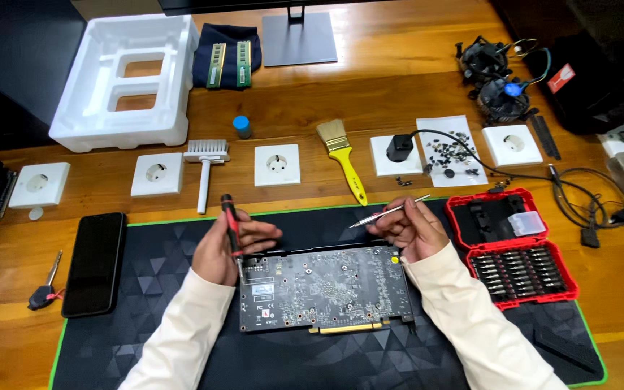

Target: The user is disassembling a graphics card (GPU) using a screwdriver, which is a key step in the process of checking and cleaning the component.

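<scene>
A dark graphics card (324, 289) lies circuit side up on a black mat (153, 289) with a green edge. My left hand (227, 249) grips a red and black screwdriver (230, 220), held upright with its tip down at the card's upper left corner. My right hand (409, 229) holds thin metal tweezers (388, 211), their points aimed left, above the card's upper right corner. Both sleeves are cream coloured.
A red screwdriver bit case (512, 245) lies open right of the card. A black phone (95, 261) and a key (43, 290) sit at left. Behind the mat are white wall sockets (276, 165), a yellow paintbrush (344, 155), a white brush (205, 170), loose screws on paper (451, 150), a foam tray (128, 79), memory sticks (228, 63), cooler fans (498, 79) and cables (579, 198).
</scene>
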